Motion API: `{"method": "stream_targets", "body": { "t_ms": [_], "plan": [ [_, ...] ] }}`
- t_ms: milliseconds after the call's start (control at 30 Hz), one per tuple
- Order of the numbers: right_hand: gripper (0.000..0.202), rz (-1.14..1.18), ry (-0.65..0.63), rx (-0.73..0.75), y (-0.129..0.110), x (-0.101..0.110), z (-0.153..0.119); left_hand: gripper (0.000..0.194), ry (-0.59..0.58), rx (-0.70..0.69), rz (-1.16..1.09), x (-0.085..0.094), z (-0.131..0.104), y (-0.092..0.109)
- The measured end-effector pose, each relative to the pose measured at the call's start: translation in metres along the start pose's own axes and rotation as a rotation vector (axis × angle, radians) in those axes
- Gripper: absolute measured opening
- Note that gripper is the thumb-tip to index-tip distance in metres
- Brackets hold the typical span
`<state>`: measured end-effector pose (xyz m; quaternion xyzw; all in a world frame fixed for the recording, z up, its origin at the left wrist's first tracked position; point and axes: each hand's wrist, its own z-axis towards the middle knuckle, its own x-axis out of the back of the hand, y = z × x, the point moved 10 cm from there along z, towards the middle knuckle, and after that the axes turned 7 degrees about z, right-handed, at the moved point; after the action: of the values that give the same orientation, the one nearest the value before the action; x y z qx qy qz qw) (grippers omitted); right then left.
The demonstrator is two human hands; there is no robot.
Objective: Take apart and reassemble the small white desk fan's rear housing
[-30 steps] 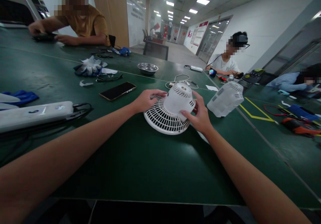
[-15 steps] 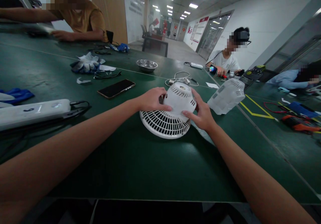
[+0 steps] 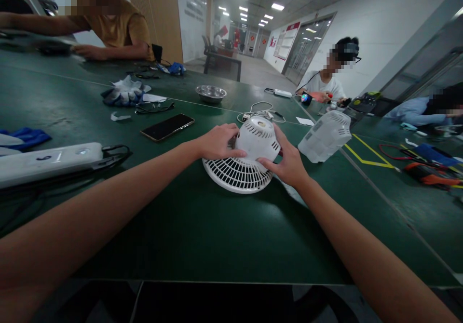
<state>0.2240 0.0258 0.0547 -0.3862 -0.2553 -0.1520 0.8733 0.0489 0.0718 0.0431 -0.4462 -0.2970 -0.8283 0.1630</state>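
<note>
A white fan head with a slotted motor housing (image 3: 256,140) rests on the green table, its round grille (image 3: 240,176) facing down and slightly tilted. My left hand (image 3: 221,142) grips the housing from the left, thumb across its front. On the right side my right hand (image 3: 287,159) holds the same housing, thumb on the front and fingers partly hidden behind it. A translucent white plastic piece (image 3: 325,137) stands to the right of my right hand.
A phone (image 3: 167,127), gloves (image 3: 126,91) and a long white device (image 3: 50,164) lie left. Behind the fan are a metal bowl (image 3: 211,93) and a white cable (image 3: 262,112). Orange and blue tools (image 3: 432,173) lie right. Other people sit around the table.
The fan head has tilted slightly, its grille's near edge now a little higher in view. Both hands keep their hold, the right one shifted slightly left.
</note>
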Motion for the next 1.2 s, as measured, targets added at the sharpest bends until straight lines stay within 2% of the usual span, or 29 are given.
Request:
{"method": "stream_targets", "body": {
  "t_ms": [133, 267, 400, 567, 800, 1033, 1200],
  "plan": [
    [0.111, 0.012, 0.062, -0.038, 0.002, -0.001, -0.001, 0.079, 0.120, 0.031, -0.102, 0.001, -0.004, -0.001],
    [0.099, 0.150, 0.003, -0.087, 0.001, -0.011, -0.011, 0.109, 0.073, -0.060, -0.321, -0.012, -0.009, 0.003],
    [0.106, 0.297, -0.029, -0.166, 0.010, -0.013, -0.013, 0.129, 0.088, -0.104, -0.327, -0.016, -0.009, 0.006],
    [0.113, 0.433, -0.074, -0.235, 0.016, -0.016, -0.012, 0.131, 0.158, -0.151, -0.270, -0.012, -0.007, 0.015],
    [0.102, 0.533, -0.199, -0.211, -0.004, -0.027, -0.020, 0.142, 0.155, -0.243, -0.245, -0.004, -0.010, 0.024],
    [0.103, 0.531, -0.186, -0.236, -0.004, -0.026, -0.018, 0.123, 0.178, -0.258, -0.236, -0.002, -0.011, 0.027],
    [0.101, 0.511, -0.195, -0.226, -0.005, -0.028, -0.017, 0.117, 0.189, -0.226, -0.181, 0.002, -0.011, 0.027]
  ]
}}
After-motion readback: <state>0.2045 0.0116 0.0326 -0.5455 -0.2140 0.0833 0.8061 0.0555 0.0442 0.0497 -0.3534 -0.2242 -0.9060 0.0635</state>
